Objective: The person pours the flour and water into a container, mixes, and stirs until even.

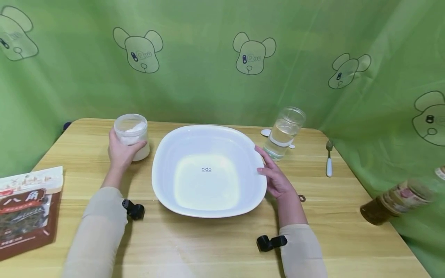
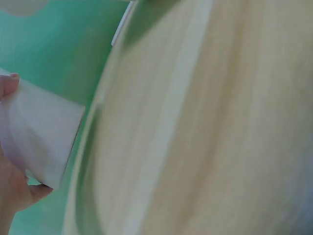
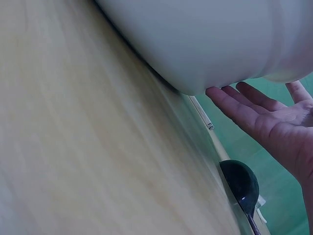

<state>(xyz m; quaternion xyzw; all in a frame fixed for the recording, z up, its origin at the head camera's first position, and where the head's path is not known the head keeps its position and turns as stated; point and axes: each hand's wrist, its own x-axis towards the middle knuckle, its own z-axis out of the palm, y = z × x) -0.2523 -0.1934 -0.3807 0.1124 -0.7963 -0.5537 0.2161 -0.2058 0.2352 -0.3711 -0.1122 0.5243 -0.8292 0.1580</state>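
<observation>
My left hand (image 1: 122, 151) grips a clear jar (image 1: 139, 152) of white granules at the table's far left, fingers and thumb round its side. In the left wrist view the jar (image 2: 44, 129) looks pale and part of it is cut off. A large white basin (image 1: 206, 206) marked "bdo" sits mid-table with nothing inside. At its right side my right hand (image 1: 277, 179) holds the rim, thumb over the edge. The right wrist view shows the other fingers (image 3: 230, 105) extended against the outer wall of the basin (image 3: 195, 44).
Behind my right hand stands a glass jar (image 1: 283, 135) of clear liquid, with a white spoon (image 1: 265, 132) beside it. Farther right are a fork (image 1: 329, 158) and a dark-filled bottle (image 1: 396, 202). A star anise bag (image 1: 26, 212) lies left. A black ladle (image 3: 240, 183) shows below my right hand.
</observation>
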